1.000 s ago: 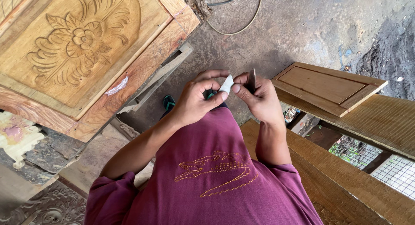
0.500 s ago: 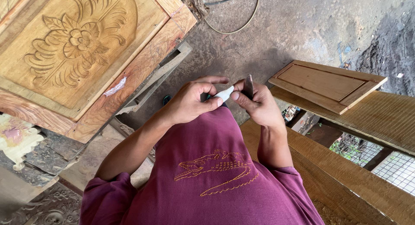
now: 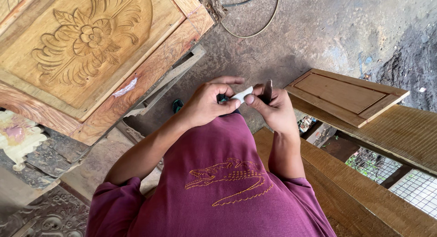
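Both hands sit a little lower and closer to the chest than a second ago, and the view has tilted so that more of the maroon shirt (image 3: 218, 182) fills the bottom; the grip itself is unchanged across the three moments. The left hand (image 3: 208, 103) is clenched round a small white stick-like piece (image 3: 241, 94), thumb and curled fingers pinching its near end, while the right hand (image 3: 272, 108) pinches the far end of that piece with thumb and forefinger and also holds a thin dark blade-like piece (image 3: 267, 90) upright against the fingers. What the white piece is made of cannot be told. So the white piece lies between the two hands, in front of the chest and above the grey concrete floor (image 3: 318, 32); since only the position of the hands has drifted, the handling seems steady, fine finger work and not a large move. No container shows: no box, bowl or tray is in view, so nothing can be said of contents. Around the hands are a carved wooden panel with a flower relief (image 3: 86, 41) at upper left, a plain framed wooden panel (image 3: 346, 96) to the right, resting on rough planks (image 3: 364, 191), and a cable (image 3: 259, 27) looping on the floor.
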